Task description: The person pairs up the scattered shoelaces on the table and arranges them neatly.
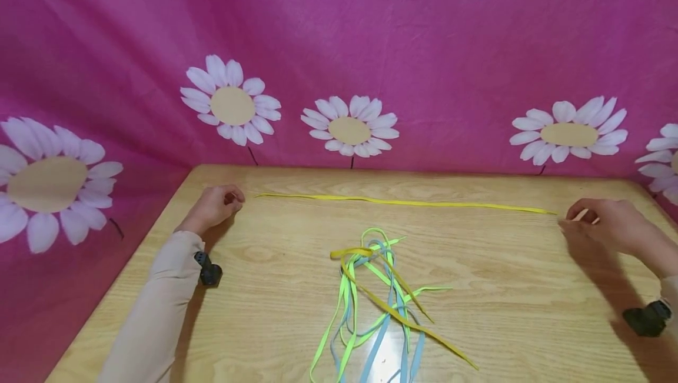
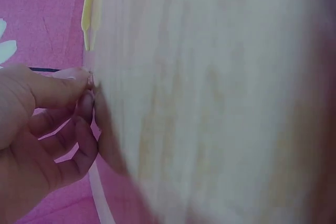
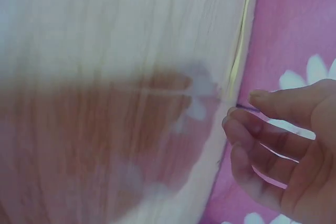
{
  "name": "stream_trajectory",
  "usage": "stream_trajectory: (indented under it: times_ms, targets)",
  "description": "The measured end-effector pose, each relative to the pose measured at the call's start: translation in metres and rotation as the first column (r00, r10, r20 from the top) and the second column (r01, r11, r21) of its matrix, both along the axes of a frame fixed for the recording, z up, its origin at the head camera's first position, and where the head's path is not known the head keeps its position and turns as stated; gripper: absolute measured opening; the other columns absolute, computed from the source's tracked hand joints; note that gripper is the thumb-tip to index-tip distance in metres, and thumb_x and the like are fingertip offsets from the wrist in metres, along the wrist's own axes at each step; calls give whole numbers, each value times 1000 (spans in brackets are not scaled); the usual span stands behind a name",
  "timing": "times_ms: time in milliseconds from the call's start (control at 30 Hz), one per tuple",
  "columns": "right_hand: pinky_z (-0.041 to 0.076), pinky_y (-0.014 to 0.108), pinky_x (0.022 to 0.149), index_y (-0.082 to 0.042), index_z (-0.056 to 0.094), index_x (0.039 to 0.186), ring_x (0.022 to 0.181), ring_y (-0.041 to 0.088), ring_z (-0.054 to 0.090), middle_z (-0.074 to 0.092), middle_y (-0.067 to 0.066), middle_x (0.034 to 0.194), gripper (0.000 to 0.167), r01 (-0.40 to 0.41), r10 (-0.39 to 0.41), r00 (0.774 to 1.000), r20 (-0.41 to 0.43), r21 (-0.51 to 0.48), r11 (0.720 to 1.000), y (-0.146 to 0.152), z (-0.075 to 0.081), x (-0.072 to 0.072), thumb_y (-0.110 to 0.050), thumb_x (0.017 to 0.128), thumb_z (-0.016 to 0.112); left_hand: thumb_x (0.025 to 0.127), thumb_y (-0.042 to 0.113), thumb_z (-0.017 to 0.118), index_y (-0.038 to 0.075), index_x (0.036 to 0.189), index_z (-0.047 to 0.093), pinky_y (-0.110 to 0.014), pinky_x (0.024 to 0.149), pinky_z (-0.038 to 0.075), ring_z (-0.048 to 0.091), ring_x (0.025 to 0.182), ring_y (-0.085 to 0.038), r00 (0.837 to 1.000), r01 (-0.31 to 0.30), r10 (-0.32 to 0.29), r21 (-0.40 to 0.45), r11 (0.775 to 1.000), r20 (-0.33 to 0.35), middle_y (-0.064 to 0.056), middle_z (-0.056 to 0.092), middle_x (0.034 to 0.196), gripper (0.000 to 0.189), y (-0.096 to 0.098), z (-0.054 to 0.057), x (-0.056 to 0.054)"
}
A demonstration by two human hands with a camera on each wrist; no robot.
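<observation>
A long yellow shoelace (image 1: 392, 201) lies stretched nearly straight across the far part of the wooden table. Just beyond its left end is my left hand (image 1: 214, 205), fingers loosely curled and thumb close to the index finger. In the left wrist view, a small gap shows between the left fingertips (image 2: 84, 98) and the yellow lace end (image 2: 87, 38). My right hand (image 1: 609, 221) hovers by the other end, its thumb apart from the bent fingers. The right wrist view shows the right fingertips (image 3: 233, 121) close to the lace end (image 3: 234, 77), with nothing between them.
Nearer the front edge lies a loose tangle of neon green laces (image 1: 352, 312), light blue laces (image 1: 376, 350) and darker yellow laces (image 1: 394, 312). A pink cloth (image 1: 450, 47) with large daisies hangs behind the table (image 1: 254, 324) and along its left side.
</observation>
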State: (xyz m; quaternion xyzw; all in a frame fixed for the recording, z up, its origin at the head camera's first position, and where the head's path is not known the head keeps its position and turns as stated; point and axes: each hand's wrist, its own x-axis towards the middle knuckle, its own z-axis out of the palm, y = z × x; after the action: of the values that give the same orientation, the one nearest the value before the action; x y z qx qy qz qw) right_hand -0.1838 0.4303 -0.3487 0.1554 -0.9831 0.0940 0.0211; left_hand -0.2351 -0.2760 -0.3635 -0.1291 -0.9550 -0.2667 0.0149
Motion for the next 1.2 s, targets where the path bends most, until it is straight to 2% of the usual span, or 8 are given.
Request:
stream_trajectory:
  times_ms: [300,433,667,1000,1200]
  targets:
    - [44,29,53,-9,64,85,58,-4,53,63,-7,67,21,-77,71,985,-157,-33,996,-19,-4,17,6,74,72,89,-3,63,-3,94,64,-45,78,49,60,82,-31,999,34,-34,4,999,-8,-16,65,86,5,2,0,7]
    - [44,28,53,-8,65,86,59,-4,53,64,-5,69,19,-63,54,988,-144,-58,996,-25,-7,22,5,75,72,90,-1,63,-2,94,65,-46,79,49,60,84,-31,1000,31,-31,-1,1000,0,-15,65,87,5,4,3,12]
    - [47,28,53,-7,65,86,59,0,54,65,-3,70,20,-75,63,985,-162,-72,995,-41,-6,29,7,74,73,90,1,65,-3,90,64,-43,76,49,61,82,-30,998,51,-51,-7,999,-36,-12,66,85,4,10,5,19]
    - [45,28,52,-10,66,83,58,1,53,61,-8,68,20,-110,99,979,-179,-57,992,-62,-9,40,4,73,76,90,2,63,-2,90,64,-40,74,49,60,80,-25,996,87,-87,-6,996,-34,-10,66,83,4,22,5,22]
    - [45,29,54,-9,68,86,61,5,54,61,-8,70,15,-91,83,991,-105,-66,994,-77,-8,48,0,78,74,89,3,65,-2,87,64,-41,73,51,62,77,-25,990,130,-130,-3,991,-60,-9,65,80,5,31,5,28]
